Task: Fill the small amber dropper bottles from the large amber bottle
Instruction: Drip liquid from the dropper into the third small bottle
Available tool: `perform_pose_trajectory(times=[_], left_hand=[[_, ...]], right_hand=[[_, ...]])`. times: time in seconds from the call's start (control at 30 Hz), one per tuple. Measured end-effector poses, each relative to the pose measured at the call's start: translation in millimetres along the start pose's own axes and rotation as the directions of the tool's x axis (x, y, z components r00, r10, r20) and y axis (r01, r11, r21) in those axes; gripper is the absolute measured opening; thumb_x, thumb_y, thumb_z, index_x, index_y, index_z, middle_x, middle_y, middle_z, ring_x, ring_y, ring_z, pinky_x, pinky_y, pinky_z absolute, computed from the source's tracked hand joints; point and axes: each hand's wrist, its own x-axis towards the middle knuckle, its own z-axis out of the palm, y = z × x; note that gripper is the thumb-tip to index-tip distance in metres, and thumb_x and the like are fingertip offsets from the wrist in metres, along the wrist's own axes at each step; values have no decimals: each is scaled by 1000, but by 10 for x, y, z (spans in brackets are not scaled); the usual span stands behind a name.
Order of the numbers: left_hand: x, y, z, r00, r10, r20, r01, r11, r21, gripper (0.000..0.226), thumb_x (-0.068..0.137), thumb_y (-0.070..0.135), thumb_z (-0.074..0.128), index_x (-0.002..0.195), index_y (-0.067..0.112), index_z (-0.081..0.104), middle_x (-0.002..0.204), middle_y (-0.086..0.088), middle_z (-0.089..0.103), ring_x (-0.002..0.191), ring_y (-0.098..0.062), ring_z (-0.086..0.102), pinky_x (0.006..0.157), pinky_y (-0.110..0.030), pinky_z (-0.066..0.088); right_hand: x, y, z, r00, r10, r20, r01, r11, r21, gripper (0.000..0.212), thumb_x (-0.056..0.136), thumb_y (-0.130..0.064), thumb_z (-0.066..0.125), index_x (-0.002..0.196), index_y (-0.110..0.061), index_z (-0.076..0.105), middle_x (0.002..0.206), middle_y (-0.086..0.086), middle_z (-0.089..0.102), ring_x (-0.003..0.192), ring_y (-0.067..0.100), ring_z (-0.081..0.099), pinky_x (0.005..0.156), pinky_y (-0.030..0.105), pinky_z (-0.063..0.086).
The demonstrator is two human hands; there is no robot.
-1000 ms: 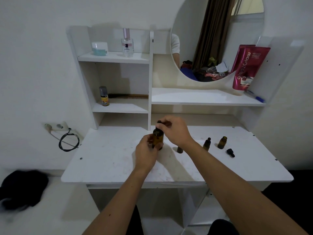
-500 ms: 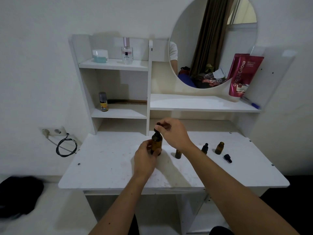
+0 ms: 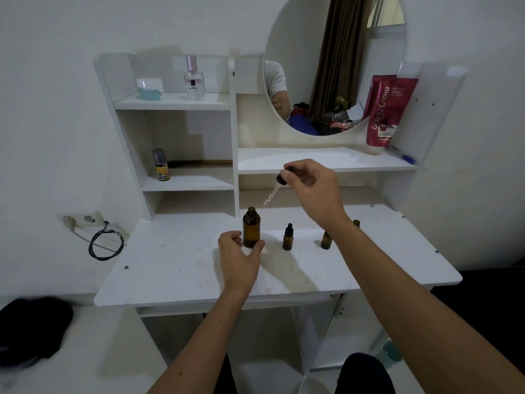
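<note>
Amber glass, the large bottle [image 3: 251, 231] now stands uncapped on the white tabletop [image 3: 176, 263], where half a second ago the right hand [image 3: 311, 185] was still at its cap; that hand has since lifted the dropper [image 3: 274, 185] clear, fingers pinching its black bulb, glass tip slanting down just above and right of the open neck. The left hand [image 3: 240, 258] has loosened, fingers half-curled around the bottle's base, thumb tip near its right side. Right of it stand a capped small bottle [image 3: 288, 238] and another small bottle [image 3: 326, 239] partly behind the right forearm, with bare tabletop left of the hands and toward the front edge.
</note>
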Motion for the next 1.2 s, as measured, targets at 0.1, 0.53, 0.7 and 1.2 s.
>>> perform_pose_trajectory(times=[0.1,0.53,0.7,1.2], left_hand=[[-172,33,103,999,33,26,-32,999,-29,48,83,33,84,116,23,51,111,5,60,99,-12,60,74,-12,45],[-775,417,1181,841,197,504,-166,980,-105,39,95,33,71,131,23,62,123,12,67,109,0,63,95,-22,54],[-784,537,1578,810,180,558,-192,981,-38,59,100,35,63,153,18,43,153,2,49,137,-11,49,115,-34,42],[-481,603,2200,848,158,506,-233,968,90,42,100,24,61,139,14,48,134,0,54,123,-14,55,108,-25,40]], right_hand=[[-89,48,-267,999,1,-37,-2,1000,-26,16,95,-19,75,109,-12,75,99,-1,78,95,10,75,90,22,59],[-413,551,-1454,953,159,-259,-194,974,-116,15,94,-22,76,108,-16,77,96,-4,80,93,9,77,94,29,60],[-418,738,-1642,932,185,-313,-238,961,-140,13,95,-22,75,107,-17,76,95,-7,80,93,7,76,93,29,60],[-276,1035,-1568,965,172,-199,-217,948,-231,13,93,-19,77,105,-13,76,88,-9,79,86,1,75,86,16,57]])
